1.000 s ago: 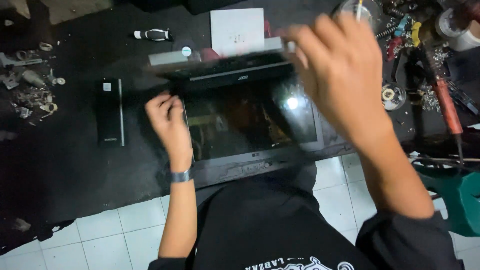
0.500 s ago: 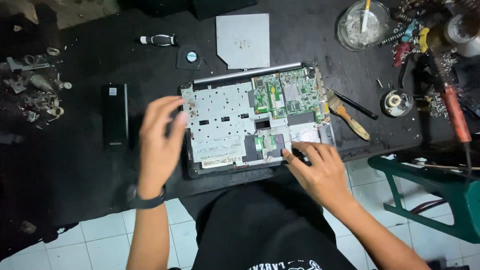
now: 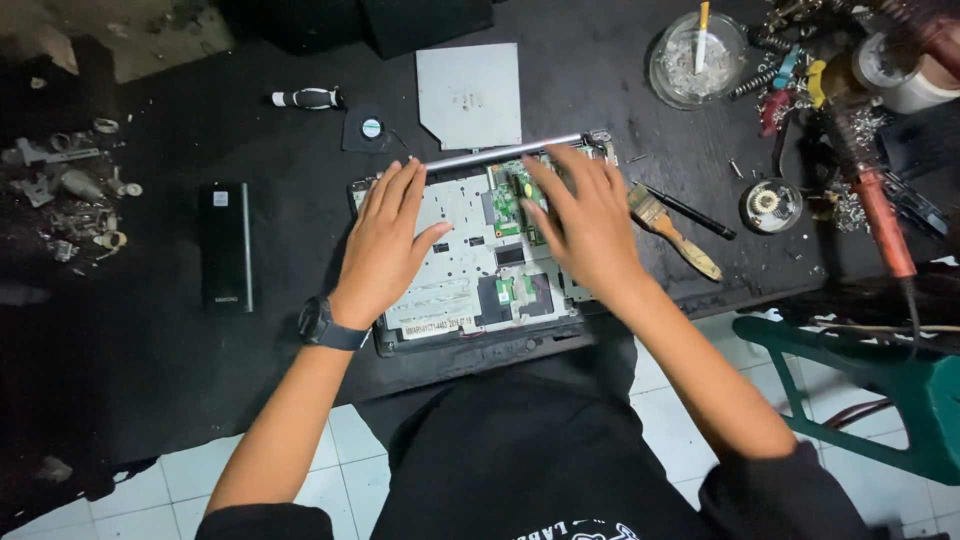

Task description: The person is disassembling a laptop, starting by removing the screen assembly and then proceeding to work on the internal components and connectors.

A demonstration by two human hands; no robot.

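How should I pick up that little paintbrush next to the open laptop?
Grip the paintbrush by its wooden handle, coming from the right, probably. It lies flat and slanted, bristles pointing up-left near the right hand, handle end free toward the table edge, clear of the black pen-like tool.

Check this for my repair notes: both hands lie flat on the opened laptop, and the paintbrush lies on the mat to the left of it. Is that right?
One detail is off. In the head view the paintbrush lies to the right of the opened laptop, not the left; the black rectangular block is what lies on the left. The left hand and right hand do rest flat on the laptop.
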